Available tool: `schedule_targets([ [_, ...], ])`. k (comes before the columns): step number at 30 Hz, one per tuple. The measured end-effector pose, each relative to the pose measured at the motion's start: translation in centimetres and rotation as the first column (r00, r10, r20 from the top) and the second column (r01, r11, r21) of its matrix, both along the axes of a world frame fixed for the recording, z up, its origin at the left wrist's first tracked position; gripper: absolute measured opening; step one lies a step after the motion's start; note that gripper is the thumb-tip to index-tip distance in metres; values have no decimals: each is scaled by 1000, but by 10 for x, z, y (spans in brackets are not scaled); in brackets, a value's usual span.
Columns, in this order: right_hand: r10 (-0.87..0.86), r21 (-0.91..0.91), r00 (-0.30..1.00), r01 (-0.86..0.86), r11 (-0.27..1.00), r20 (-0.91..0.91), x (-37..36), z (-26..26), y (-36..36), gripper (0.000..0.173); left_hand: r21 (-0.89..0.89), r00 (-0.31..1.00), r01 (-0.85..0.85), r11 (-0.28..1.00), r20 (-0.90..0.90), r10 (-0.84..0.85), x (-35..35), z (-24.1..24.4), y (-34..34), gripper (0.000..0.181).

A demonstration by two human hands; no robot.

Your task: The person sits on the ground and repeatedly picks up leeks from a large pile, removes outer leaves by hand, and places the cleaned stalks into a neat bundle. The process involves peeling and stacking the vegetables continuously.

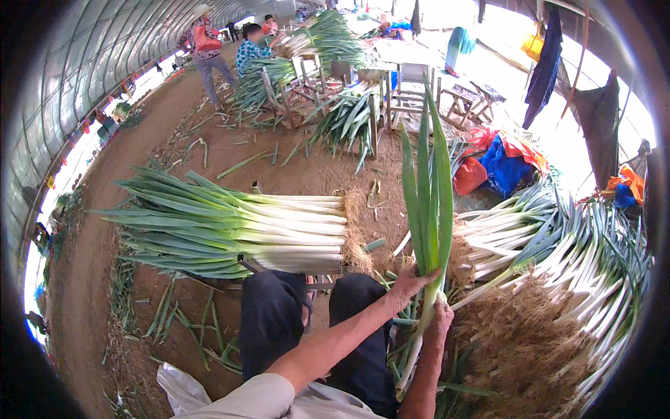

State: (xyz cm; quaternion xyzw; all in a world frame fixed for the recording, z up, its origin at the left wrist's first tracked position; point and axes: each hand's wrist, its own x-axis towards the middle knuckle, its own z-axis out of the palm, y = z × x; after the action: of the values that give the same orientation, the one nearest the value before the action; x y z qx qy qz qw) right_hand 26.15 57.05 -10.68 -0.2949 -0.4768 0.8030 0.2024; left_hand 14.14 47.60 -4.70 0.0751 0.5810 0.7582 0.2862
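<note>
A single large leek or Welsh onion (428,246) stands nearly upright in front of my right knee, its green leaves pointing away from me. My left hand (413,285) is closed around the base of its leaves. Just below, my right hand (438,317) grips the top of the white stem, and the lower stem runs down beside my right forearm. Ahead of my knees lies a neat stack of similar stalks (293,222), roots to the right and leaves to the left. To my right spreads a big loose heap of stalks (581,262) with dense brown roots (523,324).
Trimmed leaf scraps (201,324) litter the soil floor. Wooden chairs (413,94) and another leek pile (348,115) stand ahead. Two people (204,47) (254,50) are near the far heap, with others farther back. Blue and orange plastic sheets (500,162) lie by the right-hand heap.
</note>
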Motion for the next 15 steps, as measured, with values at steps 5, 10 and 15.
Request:
schedule_targets([
  [5, -170, 108, 984, 163, 981, 56, -13, -36, -12, 31, -48, 996, -60, 997, -72, 56, 4, 16, -6, 47],
  [10, -407, -456, 913, 374, 807, 29, 0, -49, -14, 26, 71, 861, -401, 913, -312, 402, -5, -7, -3, 36],
  [15, -245, -523, 966, 170, 835, -77, 56, -55, 6, 11, -63, 792, -577, 814, -289, 539, -40, -20, -11, 44],
])
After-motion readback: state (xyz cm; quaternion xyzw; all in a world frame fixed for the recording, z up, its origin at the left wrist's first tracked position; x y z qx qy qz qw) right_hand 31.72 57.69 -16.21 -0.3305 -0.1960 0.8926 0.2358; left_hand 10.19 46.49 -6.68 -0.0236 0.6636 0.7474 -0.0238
